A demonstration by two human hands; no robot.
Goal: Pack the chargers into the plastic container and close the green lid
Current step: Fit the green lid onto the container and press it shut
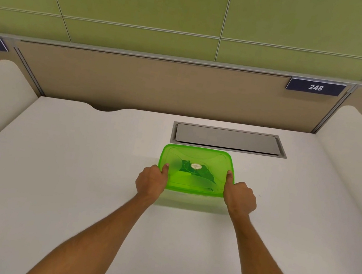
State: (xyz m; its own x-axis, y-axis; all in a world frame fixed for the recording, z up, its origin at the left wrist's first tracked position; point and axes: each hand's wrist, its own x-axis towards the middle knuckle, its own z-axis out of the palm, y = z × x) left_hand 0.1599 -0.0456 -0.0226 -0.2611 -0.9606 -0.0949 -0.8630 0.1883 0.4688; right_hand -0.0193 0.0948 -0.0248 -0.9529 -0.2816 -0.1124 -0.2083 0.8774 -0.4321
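Note:
The green lid (198,157) lies flat on top of the plastic container (192,197), which sits on the white desk just in front of me. Dark and pale shapes show faintly through the translucent lid; I cannot tell them apart as chargers. My left hand (150,182) grips the container's left side with its thumb pressed on the lid's left edge. My right hand (240,198) holds the right side the same way, thumb on the lid's right edge. A small round white label (196,166) marks the lid's centre.
A grey metal cable hatch (229,139) is set into the white desk (76,168) just behind the container. A beige partition (148,82) with a "248" plate (315,87) backs the desk. White curved side panels (357,144) flank it.

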